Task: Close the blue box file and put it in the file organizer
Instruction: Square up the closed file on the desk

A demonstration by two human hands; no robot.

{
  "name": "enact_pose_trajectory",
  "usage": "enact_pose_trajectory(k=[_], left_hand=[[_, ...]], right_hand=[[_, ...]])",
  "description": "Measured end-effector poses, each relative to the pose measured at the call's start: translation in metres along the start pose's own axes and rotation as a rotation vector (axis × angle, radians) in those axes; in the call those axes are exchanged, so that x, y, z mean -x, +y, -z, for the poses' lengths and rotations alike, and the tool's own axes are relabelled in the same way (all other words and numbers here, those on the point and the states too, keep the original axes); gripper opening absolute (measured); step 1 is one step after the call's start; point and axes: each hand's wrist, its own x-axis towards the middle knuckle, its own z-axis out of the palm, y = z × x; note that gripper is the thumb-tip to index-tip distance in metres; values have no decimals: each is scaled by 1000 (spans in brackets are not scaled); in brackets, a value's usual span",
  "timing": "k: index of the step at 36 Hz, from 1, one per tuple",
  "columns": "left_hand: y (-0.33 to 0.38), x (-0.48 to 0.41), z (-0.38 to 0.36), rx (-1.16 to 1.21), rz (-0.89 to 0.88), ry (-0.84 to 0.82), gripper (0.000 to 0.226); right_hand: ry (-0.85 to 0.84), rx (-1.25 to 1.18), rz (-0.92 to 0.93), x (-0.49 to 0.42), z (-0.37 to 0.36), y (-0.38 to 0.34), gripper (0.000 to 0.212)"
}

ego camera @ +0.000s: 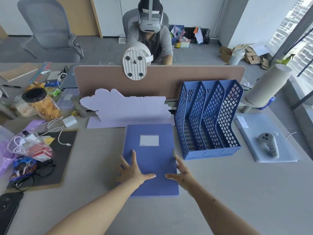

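Office desk, pale grey top (211,192), backed by one brown partition panel (169,78); one white fan (135,65) hangs over its upper edge. Item: one blue box file (149,160), lying flat and closed on the desk at centre, one white label (149,140) on its cover, one small clasp at its right edge. Item: one blue file organizer (210,119), mesh-walled, standing just right of the box file, three slots counted between four dividers, none holding a file. Two bare hands on the box file's near half: left hand (133,172) flat on the cover, fingers spread wide, thumb pointing right; right hand (182,173) spread open at the file's right edge, thumb on the cover, fingers reaching along the side toward the clasp; neither grips anything. Also present: one pale lilac cut-out board (125,107) standing behind the file; one jar of crackers (42,104) at left; two pairs of black glasses (33,175) at lower left; one grey handheld controller (269,145) on a folder at right; one cardboard roll (267,85); one seated person wearing a headset (149,22) beyond the partition.
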Motion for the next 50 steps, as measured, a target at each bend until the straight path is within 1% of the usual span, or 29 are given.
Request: enact_pose_trajectory(k=[3, 7, 11, 13, 15, 19, 21, 24, 27, 28, 32, 38, 40, 43, 45, 50], left_hand=[[0, -1, -1, -11, 0, -1, 142], [0, -2, -4, -36, 1, 7, 142], [1, -4, -4, -33, 5, -3, 143], [1, -5, -4, -31, 12, -8, 143], [3, -5, -3, -37, 19, -19, 144], [4, -8, 2, -39, 21, -61, 145], [4, -10, 3, -36, 18, -72, 146], [1, -14, 2, -32, 8, -79, 148], [-4, -17, 0, -17, 1, -74, 150], [-6, -18, 0, -16, -3, -72, 150], [-5, -18, 3, 2, -21, -70, 150], [-15, -9, 10, 98, -93, -17, 147], [-20, -6, 13, 159, -124, 5, 149], [-32, -3, 17, 277, -150, 30, 151], [-41, -3, 22, 319, -161, 54, 151], [-59, -7, 38, 412, -230, 82, 152]], right_hand=[[11, 1, -23, -2, 0, 0, 101], [58, 27, -19, 1, -2, -5, 85], [89, 110, -5, 5, -3, -7, 77], [107, 179, -34, 4, -5, -8, 77], [114, 261, -100, 1, -7, -11, 80], [47, 517, -179, -6, -9, -21, 86], [41, 607, -192, -10, -11, -30, 85], [68, 665, -170, -16, -12, -36, 80], [92, 635, -135, -21, -10, -36, 75], [93, 600, -138, -23, -10, -37, 74], [116, 320, -164, -26, -11, -30, 66], [137, 176, -71, -10, -17, -27, 60], [148, 154, -25, -2, -25, -30, 62], [170, 163, 97, 2, -38, -31, 64], [200, 142, 127, 3, -46, -34, 67], [262, 156, 209, 7, -54, -57, 87]])
